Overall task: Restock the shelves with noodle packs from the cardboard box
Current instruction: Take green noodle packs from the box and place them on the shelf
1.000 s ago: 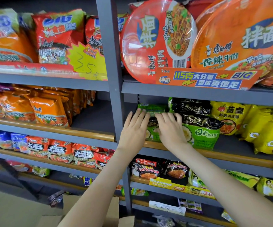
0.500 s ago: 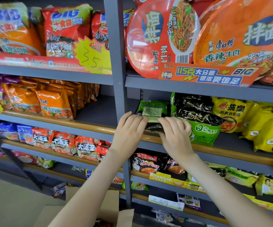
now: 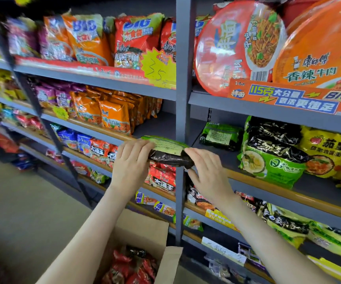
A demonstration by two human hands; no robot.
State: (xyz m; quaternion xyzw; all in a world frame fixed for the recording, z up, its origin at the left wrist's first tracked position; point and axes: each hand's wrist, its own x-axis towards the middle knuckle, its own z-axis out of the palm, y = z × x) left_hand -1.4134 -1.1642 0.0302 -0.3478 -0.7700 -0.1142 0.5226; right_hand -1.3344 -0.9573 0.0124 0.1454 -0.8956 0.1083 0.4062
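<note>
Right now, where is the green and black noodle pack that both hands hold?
The noodle pack is near the centre of the head view, in front of the grey upright post, held between the left hand and the right hand.

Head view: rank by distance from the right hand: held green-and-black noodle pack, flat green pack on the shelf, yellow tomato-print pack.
1. Held green-and-black noodle pack: touching the right hand.
2. Flat green pack: just beyond, farther back.
3. Yellow tomato-print pack: far right.

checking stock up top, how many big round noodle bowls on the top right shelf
2: a red bowl just right of the grey post, and an orange bowl to its right, cut by the frame edge. More may be hidden behind.
</note>
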